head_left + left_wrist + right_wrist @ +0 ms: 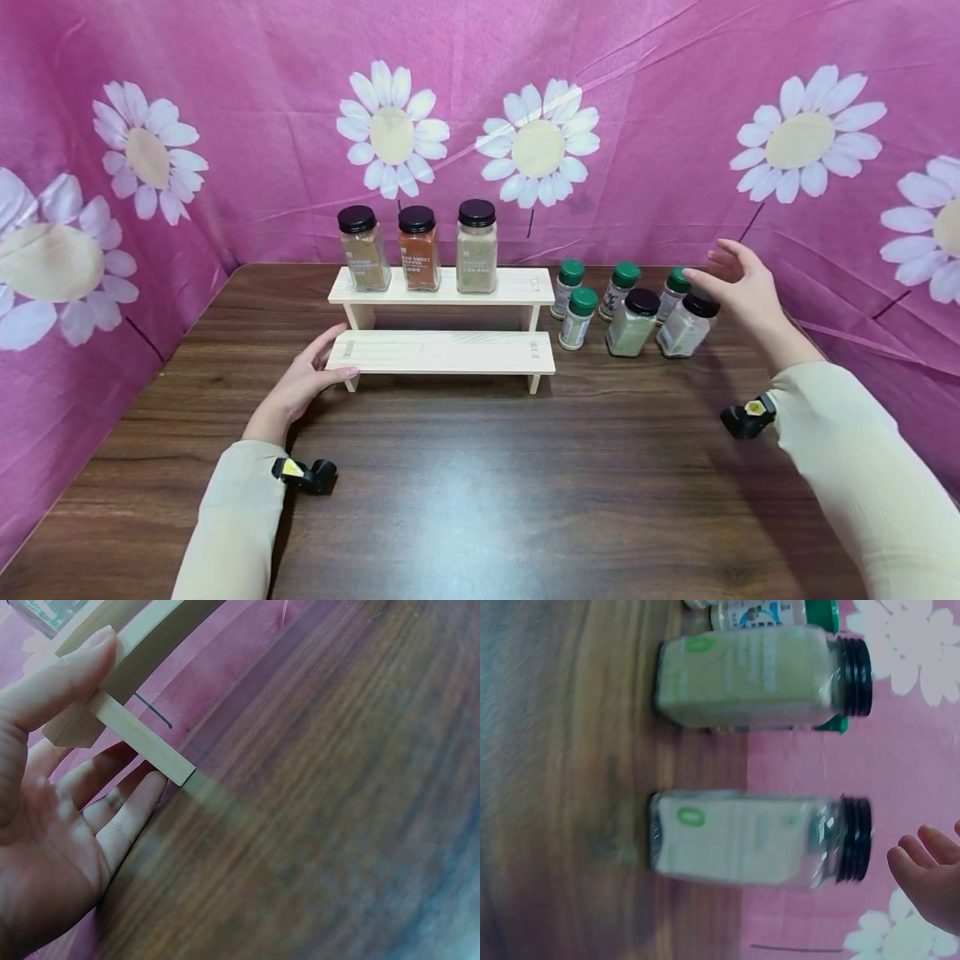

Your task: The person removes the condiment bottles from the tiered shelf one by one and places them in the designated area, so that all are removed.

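Head view takes in the whole layout: a two-step wooden rack (442,350) on the dark bench (480,500), three black-capped jars (418,247) on its far upper step, a cluster of green-capped bottles (596,300) and two black-capped jars to the right of it. Left hand (303,385) rests at the near left end of the rack's lower step, thumb on top, fingers under the edge. Right hand (738,287) hovers just above the rightmost black-capped jar (686,325) — fingers spread and relaxed, gripping nothing, no contact visible.

Left wrist view adds the close detail: thumb pressed on the top face of the step (142,634), the rack leg (142,742) running down to the bench beside the open palm, fingers (124,817) lying straight under the board. Only a corner of a jar shows at the top left, cut off.

Right wrist view shows the two pale-powder jars sideways, the nearer jar (757,840) just short of the fingertips (922,859), a clear gap between them; second jar (761,675) beyond it. Most of the right hand is out of frame here. Labels blurred — contents not readable in either wrist view. In the head view only the middle rack jar's label is partly legible.
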A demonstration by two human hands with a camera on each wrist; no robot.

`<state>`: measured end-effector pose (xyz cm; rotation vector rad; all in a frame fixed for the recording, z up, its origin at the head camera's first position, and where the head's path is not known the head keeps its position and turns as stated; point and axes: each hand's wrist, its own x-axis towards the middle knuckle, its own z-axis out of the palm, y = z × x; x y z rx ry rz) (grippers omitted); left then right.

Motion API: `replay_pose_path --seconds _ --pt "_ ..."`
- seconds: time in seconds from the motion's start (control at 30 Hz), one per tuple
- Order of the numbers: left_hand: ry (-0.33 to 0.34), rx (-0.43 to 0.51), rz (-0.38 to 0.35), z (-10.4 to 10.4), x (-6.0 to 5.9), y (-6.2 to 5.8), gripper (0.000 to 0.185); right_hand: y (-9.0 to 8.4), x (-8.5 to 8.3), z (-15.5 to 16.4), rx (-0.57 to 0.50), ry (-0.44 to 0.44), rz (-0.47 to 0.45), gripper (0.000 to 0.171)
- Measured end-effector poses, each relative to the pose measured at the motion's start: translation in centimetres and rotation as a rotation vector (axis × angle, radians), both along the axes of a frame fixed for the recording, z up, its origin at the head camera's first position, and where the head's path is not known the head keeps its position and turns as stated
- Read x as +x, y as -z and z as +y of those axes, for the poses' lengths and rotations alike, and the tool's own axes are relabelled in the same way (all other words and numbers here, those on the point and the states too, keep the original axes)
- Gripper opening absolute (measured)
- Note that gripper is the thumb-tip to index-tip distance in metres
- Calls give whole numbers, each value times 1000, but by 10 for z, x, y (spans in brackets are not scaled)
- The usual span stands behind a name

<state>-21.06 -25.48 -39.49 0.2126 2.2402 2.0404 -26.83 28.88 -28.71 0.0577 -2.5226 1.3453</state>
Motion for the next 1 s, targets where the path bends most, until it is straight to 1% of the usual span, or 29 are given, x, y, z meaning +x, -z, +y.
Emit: replay_pose_path --seconds 0.1,0.2,0.3,0.47,0.77,1.0 --pt "1 -5 2 0 0 0 76 -5 -4 -9 -19 -22 0 67" --pt "1 -6 3 0 0 1 76 -10 -7 -19 -32 -42 24 65" --pt "1 1 3 0 0 1 75 -13 -11 -32 -70 -73 42 64" --pt "7 13 15 0 0 1 75 -15 -13 -55 -135 -132 23 66" --pt "-1 23 1 0 0 0 76 -16 -19 -90 -120 -192 -1 68" --pt "-1 12 4 -1 -1 1 77 -12 -22 -114 -159 -251 -32 70"
